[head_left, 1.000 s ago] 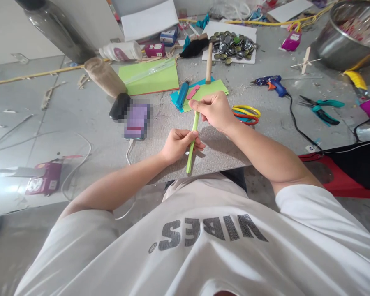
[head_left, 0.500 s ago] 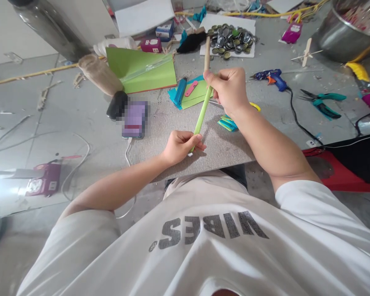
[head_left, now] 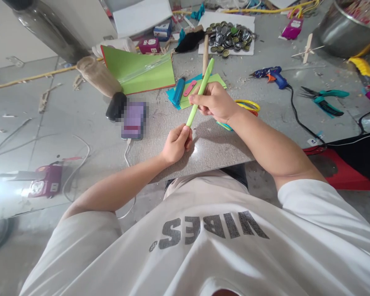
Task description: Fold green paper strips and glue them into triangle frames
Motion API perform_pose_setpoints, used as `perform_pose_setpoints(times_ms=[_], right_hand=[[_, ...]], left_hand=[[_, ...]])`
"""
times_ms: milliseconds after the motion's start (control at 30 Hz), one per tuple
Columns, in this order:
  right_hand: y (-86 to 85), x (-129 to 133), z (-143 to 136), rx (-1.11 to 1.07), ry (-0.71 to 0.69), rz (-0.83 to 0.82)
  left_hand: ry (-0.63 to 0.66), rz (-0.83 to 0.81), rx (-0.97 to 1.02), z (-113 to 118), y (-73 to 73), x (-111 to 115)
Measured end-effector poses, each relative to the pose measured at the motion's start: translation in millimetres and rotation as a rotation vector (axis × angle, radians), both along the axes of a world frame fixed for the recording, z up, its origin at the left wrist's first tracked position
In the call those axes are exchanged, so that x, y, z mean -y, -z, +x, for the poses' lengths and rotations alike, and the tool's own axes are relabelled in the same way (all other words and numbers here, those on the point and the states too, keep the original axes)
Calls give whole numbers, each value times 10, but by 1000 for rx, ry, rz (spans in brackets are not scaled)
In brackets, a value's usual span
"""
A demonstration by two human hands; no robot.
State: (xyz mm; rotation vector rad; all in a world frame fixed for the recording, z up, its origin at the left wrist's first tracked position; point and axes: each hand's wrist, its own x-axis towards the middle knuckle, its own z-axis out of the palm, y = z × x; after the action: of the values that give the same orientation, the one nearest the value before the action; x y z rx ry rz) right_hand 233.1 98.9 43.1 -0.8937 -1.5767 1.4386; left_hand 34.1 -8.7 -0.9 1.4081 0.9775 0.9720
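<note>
Okay, so from where I'm standing, the thing that's just changed is the hold on the green strip [head_left: 206,73]. Half a second ago the right hand [head_left: 218,102] was up at the far tip with the strip stretched between both hands; now it's around the middle, and the far half sticks out past it with nothing holding it. The left hand [head_left: 175,144] has come up a bit too, so the two grips sit closer together. For the work going on, I'd read that as the strip being re-gripped and worked along its length rather than put down. Left fingers are curled closed round the near end, thumb on top; whether any bit of strip is tucked inside that fist, I can't tell. Right thumb and fingers are pinching it from either side. The strip itself is up over the table [head_left: 214,154], between the person and the loose green paper [head_left: 219,79]. Long axis runs away from the body and leans right, near end in the left hand, free tip aimed up toward the bottle caps [head_left: 231,38]. From this view the tip overlaps the wooden handle [head_left: 205,51], but I can't say they're touching. Looks pretty straight, too.
</note>
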Motion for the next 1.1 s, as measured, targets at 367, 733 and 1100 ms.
perform_pose_setpoints(times_ms=[367, 733, 1100], right_hand=[[-58, 87, -4, -34, -16, 22], [-19, 114, -14, -18, -10, 19], [-156, 249, -41, 92, 130, 104]], left_hand=[[-136, 296, -605, -104, -79, -34], [-54, 427, -1006, -138, -137, -91], [19, 236, -342, -123, -70, -55]])
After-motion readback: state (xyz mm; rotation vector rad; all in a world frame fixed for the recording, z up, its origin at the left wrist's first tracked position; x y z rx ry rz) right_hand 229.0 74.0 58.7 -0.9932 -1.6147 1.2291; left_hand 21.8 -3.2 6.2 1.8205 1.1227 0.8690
